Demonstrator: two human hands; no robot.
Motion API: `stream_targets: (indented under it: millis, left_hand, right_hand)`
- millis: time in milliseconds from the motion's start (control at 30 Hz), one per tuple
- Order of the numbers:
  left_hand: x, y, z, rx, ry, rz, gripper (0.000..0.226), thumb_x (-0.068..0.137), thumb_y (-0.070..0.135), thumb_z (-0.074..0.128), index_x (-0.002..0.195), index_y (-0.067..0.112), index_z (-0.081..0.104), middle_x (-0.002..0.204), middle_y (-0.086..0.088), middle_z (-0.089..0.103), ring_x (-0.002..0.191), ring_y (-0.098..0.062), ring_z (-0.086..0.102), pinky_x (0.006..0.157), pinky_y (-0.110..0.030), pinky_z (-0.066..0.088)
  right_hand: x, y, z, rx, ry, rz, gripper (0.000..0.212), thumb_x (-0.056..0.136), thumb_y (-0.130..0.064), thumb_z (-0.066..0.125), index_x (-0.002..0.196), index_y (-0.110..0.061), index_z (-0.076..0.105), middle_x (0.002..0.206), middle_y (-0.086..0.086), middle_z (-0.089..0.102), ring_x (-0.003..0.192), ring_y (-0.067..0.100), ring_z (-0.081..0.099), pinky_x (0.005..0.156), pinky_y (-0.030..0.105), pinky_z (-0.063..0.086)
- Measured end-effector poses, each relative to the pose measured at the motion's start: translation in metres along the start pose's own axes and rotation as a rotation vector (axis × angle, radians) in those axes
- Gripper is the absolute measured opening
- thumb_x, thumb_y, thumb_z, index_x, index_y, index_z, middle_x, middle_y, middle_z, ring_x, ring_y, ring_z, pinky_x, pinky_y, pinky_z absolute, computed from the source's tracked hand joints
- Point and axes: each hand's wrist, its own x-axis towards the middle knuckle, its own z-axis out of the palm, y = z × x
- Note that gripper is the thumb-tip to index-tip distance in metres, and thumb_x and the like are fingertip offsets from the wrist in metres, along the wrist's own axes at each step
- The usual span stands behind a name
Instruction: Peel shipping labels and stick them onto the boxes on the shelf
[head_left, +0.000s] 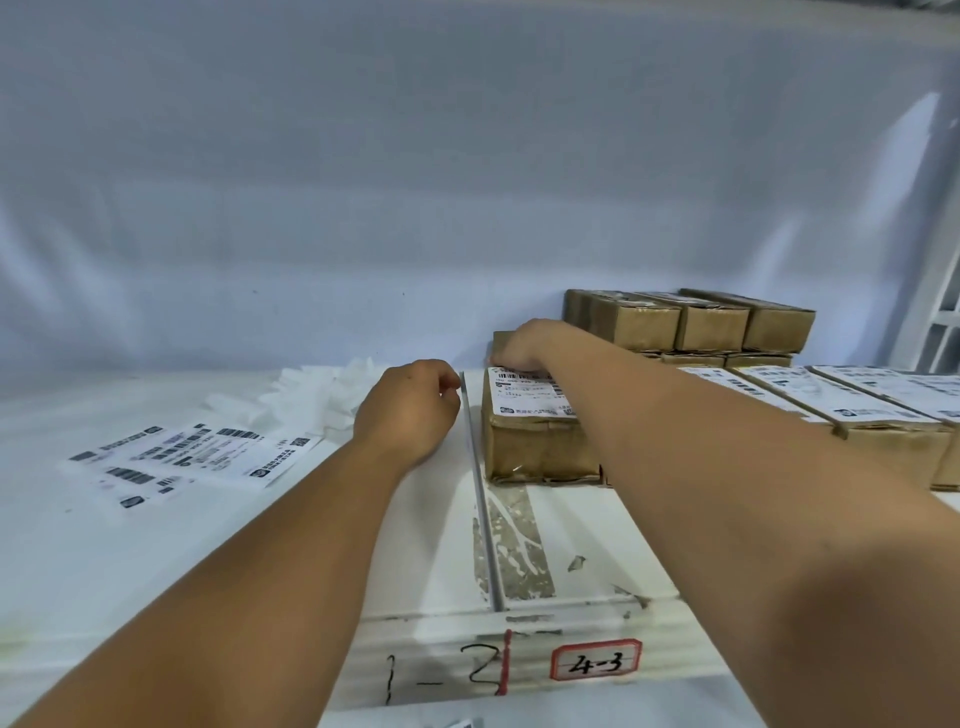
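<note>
Atop the nearest box (540, 447) the right hand (519, 345) presses the label (524, 395) at its far edge; left of the box the left hand (408, 410) is curled, its hold unclear. Likely thin, floppy, tacky paper: best pinched by a corner

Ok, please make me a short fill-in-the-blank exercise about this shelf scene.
1. The right hand touches the label on a brown ___.
2. The red-framed tag reads ___.
3. The loose label sheets lie to the ___ of the divider.
Missing words: box; 4-3; left.
</note>
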Motion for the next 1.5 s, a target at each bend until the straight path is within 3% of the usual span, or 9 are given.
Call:
stream_targets:
  millis: [167, 333, 467, 733, 967, 1167, 1233, 1367, 1500]
  left_hand:
    - [0.000, 0.001, -0.002, -0.007, -0.022, -0.018, 0.020, 0.091, 0.019, 0.049, 0.098, 0.024, 0.068, 0.106, 0.003, 0.068, 0.098, -0.019, 0.061, 0.088, -0.035, 0.050]
    - [-0.005, 0.010, -0.006, -0.093, -0.100, 0.034, 0.019, 0.089, 0.019, 0.052, 0.095, 0.024, 0.070, 0.101, 0.005, 0.069, 0.095, -0.015, 0.061, 0.085, -0.029, 0.049]
    - [-0.008, 0.014, -0.005, -0.121, -0.176, 0.055, 0.016, 0.086, 0.022, 0.057, 0.096, 0.022, 0.070, 0.095, 0.004, 0.069, 0.088, -0.012, 0.062, 0.077, -0.024, 0.047]
    - [-0.007, 0.009, -0.006, -0.137, -0.137, -0.012, 0.015, 0.080, 0.032, 0.055, 0.080, 0.024, 0.068, 0.087, 0.000, 0.070, 0.086, -0.020, 0.063, 0.079, -0.032, 0.051]
    - [-0.006, -0.001, -0.041, -0.721, 0.358, -0.426, 0.022, 0.085, 0.014, 0.042, 0.094, 0.020, 0.061, 0.104, -0.009, 0.068, 0.090, -0.028, 0.062, 0.087, -0.038, 0.052]
    - [-0.040, 0.000, -0.073, -0.946, 0.210, -0.342, 0.023, 0.092, 0.013, 0.044, 0.103, 0.013, 0.064, 0.090, -0.002, 0.066, 0.079, -0.017, 0.062, 0.074, -0.029, 0.050]
    - [-0.051, -0.006, -0.080, -0.876, 0.153, -0.307, 0.025, 0.092, 0.013, 0.043, 0.105, 0.016, 0.063, 0.095, -0.003, 0.068, 0.086, -0.021, 0.064, 0.077, -0.030, 0.049]
    - [-0.073, -0.034, -0.089, 0.099, 0.071, -0.130, 0.034, 0.091, 0.010, 0.044, 0.117, 0.021, 0.061, 0.118, -0.005, 0.064, 0.108, -0.026, 0.058, 0.089, -0.030, 0.045]
    - [-0.092, -0.055, -0.092, 0.480, -0.100, -0.096, 0.029, 0.090, 0.019, 0.045, 0.111, 0.018, 0.065, 0.121, -0.010, 0.058, 0.112, -0.028, 0.052, 0.089, -0.034, 0.046]
  right_hand:
    - [-0.007, 0.005, 0.003, 0.103, 0.084, 0.048, 0.038, 0.066, -0.052, 0.054, 0.089, -0.022, 0.053, 0.107, 0.001, 0.055, 0.096, 0.024, 0.056, 0.093, 0.041, 0.047]
    - [-0.014, 0.005, 0.006, 0.146, 0.279, 0.068, 0.062, 0.083, -0.049, 0.054, 0.133, -0.014, 0.042, 0.135, 0.015, 0.035, 0.121, 0.038, 0.043, 0.097, 0.042, 0.040]
    - [-0.021, 0.001, 0.001, 0.122, 0.489, -0.056, 0.060, 0.082, -0.051, 0.057, 0.127, -0.013, 0.047, 0.129, 0.013, 0.034, 0.113, 0.037, 0.045, 0.086, 0.040, 0.042]
    - [-0.044, -0.025, -0.019, 0.392, 0.501, -0.168, 0.057, 0.078, -0.053, 0.052, 0.126, -0.022, 0.050, 0.121, 0.009, 0.038, 0.106, 0.036, 0.048, 0.092, 0.040, 0.044]
    - [-0.099, -0.044, -0.004, 0.583, 0.431, -0.223, 0.057, 0.077, -0.055, 0.052, 0.125, -0.024, 0.052, 0.116, 0.006, 0.036, 0.105, 0.033, 0.050, 0.094, 0.039, 0.045]
    - [-0.147, -0.054, 0.005, 0.480, 0.493, -0.268, 0.059, 0.076, -0.063, 0.052, 0.125, -0.029, 0.054, 0.117, 0.005, 0.037, 0.112, 0.032, 0.046, 0.091, 0.037, 0.042]
    - [-0.160, -0.054, 0.008, 0.458, 0.493, -0.282, 0.058, 0.077, -0.063, 0.052, 0.124, -0.030, 0.054, 0.121, 0.005, 0.038, 0.114, 0.031, 0.043, 0.090, 0.037, 0.040]
    - [-0.181, -0.053, 0.017, 0.383, 0.490, -0.256, 0.057, 0.076, -0.059, 0.051, 0.122, -0.026, 0.056, 0.121, 0.006, 0.038, 0.114, 0.031, 0.039, 0.083, 0.037, 0.039]
    - [-0.199, -0.058, 0.030, 0.334, 0.477, -0.251, 0.062, 0.076, -0.064, 0.048, 0.121, -0.024, 0.058, 0.121, 0.005, 0.038, 0.112, 0.029, 0.038, 0.080, 0.037, 0.038]
